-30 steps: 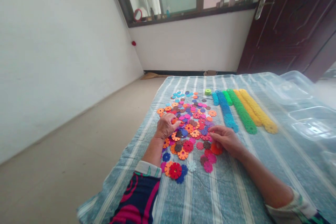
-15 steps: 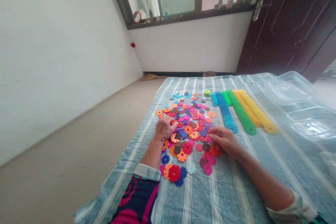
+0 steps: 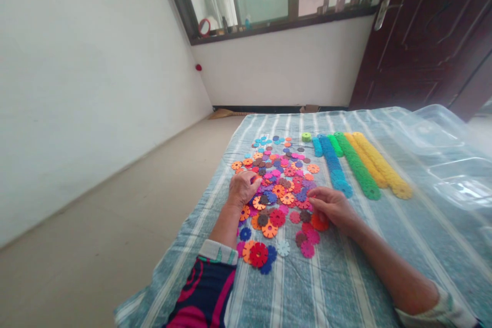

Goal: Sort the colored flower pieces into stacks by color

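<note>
A loose spread of notched, flower-shaped plastic discs (image 3: 277,217) in orange, red, pink, blue, purple and brown lies on the striped cloth. At its left edge is my left hand (image 3: 242,187), with the fingers curled down and the thumb close to the forefinger; a bit of orange shows by the fingertips, but whether it is gripped is unclear. On the opposite side my right hand (image 3: 335,208) has its thumb and fingers drawn together at the rim of the spread. Pink discs are by those fingertips, and an orange-red disc (image 3: 320,222) lies partly under the hand.
Beyond my right hand lie long rows of discs in blue (image 3: 333,164), green (image 3: 355,169) and yellow (image 3: 378,166), with a short light-green stack (image 3: 306,137). Clear plastic containers (image 3: 461,182) stand at the right. The bed-like surface's cloth (image 3: 192,251) drops off at left.
The whole view has shifted slightly, so everything appears a little further right. Both hands keep almost the same pose and place among the discs.
</note>
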`<state>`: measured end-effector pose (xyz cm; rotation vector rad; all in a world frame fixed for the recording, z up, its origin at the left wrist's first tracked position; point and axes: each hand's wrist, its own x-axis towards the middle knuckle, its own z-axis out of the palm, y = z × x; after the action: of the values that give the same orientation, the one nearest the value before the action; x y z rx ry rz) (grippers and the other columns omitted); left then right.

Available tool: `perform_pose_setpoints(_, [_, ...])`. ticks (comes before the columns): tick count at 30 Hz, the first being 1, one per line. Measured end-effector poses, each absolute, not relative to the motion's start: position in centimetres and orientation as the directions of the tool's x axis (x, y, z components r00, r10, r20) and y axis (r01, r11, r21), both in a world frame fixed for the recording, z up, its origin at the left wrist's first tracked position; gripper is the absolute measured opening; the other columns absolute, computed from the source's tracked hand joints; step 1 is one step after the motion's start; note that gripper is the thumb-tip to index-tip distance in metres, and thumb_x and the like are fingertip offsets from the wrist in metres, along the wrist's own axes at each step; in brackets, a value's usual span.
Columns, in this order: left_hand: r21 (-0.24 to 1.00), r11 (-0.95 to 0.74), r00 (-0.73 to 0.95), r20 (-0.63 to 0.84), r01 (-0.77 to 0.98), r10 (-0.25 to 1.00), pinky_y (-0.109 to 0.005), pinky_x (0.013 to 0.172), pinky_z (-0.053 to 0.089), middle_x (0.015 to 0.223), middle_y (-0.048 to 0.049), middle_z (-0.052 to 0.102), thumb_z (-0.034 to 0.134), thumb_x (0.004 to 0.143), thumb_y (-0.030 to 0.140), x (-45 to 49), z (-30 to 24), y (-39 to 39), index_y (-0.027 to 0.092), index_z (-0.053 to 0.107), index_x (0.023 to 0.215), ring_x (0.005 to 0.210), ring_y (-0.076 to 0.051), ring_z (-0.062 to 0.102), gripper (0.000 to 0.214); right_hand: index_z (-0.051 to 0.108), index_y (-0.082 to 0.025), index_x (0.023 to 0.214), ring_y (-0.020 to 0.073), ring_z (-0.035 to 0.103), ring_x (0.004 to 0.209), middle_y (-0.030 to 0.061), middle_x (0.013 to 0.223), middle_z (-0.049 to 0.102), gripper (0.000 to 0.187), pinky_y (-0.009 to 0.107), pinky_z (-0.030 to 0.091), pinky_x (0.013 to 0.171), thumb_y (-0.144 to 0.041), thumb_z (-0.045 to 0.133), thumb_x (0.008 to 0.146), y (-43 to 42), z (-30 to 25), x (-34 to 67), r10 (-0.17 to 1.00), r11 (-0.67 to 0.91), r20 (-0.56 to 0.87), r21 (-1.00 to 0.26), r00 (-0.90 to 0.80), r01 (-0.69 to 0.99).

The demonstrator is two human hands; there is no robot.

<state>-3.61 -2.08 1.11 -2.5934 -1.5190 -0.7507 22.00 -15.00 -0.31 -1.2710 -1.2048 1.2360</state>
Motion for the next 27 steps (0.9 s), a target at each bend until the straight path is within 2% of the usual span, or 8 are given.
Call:
perform_pose_setpoints(11, [0.269,-0.276,0.085,0.557,0.923,0.826,-0.028,0.073,0.047,0.082,-0.0060,0.071,0.048,0.078,0.019,-4.9,0.3,-1.4,0.021,0.067,0.077,0.079,-0.019,0.063,0.019,0.062,-0.022,0.084,0.0096,0.046,0.036,-0.0049,0.048,0.053,0.027,0.020,0.034,0.034,-0.047,0.064,0.072,-15.0,-0.3,22.0,0.999,-0.033,-0.033,-0.998,0.008,0.053])
perform_pose_setpoints(16, [0.356,-0.172,-0.035,0.507,0.919,0.861,-0.027,0.070,0.047,0.083,-0.0057,0.072,0.048,0.078,0.020,-5.4,0.3,-1.2,0.021,0.067,0.080,0.078,-0.020,0.064,0.020,0.061,-0.021,0.084,0.0095,0.046,0.035,-0.0060,0.047,0.053,0.028,0.020,0.034,0.034,-0.046,0.064,0.070,-15.0,-0.2,22.0,0.999,-0.045,-0.045,-0.998,0.016,0.050])
perform_pose_setpoints(20, [0.392,-0.144,-0.064,0.472,0.909,0.880,-0.029,0.070,0.047,0.084,-0.0072,0.072,0.048,0.077,0.021,-5.5,0.2,-1.2,0.021,0.068,0.079,0.078,-0.021,0.064,0.020,0.060,-0.020,0.084,0.0089,0.045,0.035,-0.0066,0.047,0.052,0.029,0.020,0.034,0.034,-0.045,0.065,0.070,-15.0,0.0,21.9,0.998,-0.057,-0.057,-0.998,0.001,0.034])
perform_pose_setpoints(27, [0.371,-0.174,-0.052,0.526,0.912,0.849,-0.025,0.066,0.045,0.076,-0.0032,0.071,0.050,0.074,0.019,-5.7,-0.2,-1.0,0.022,0.067,0.075,0.070,-0.018,0.063,0.018,0.060,-0.021,0.084,0.0092,0.045,0.036,-0.0061,0.048,0.053,0.028,0.020,0.033,0.034,-0.045,0.065,0.071,-15.1,-0.1,22.0,0.998,-0.060,-0.060,-0.998,-0.003,0.032])
